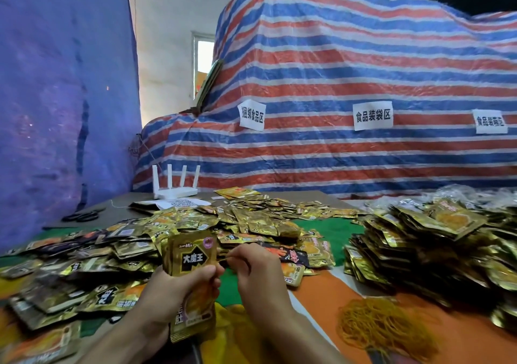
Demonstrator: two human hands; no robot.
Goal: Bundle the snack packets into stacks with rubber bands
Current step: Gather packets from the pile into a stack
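At the bench's (333, 232) near edge, my left hand (179, 288) clamps the packet stack (193, 254) upright; my right hand (257, 274) pinches a rubber band (223, 258) at its side. A slipped pinch could snap the band loose, fanning the stack.

Makeshift food-packing storeroom: striped tarpaulin (349, 84) with paper zone labels (372, 115), table heaped with snack packets (251, 218).

Glossy gold foil snack packets (193, 254), thin rubber bands (380, 327), woven plastic tarpaulin (349, 84), paper labels (372, 115).
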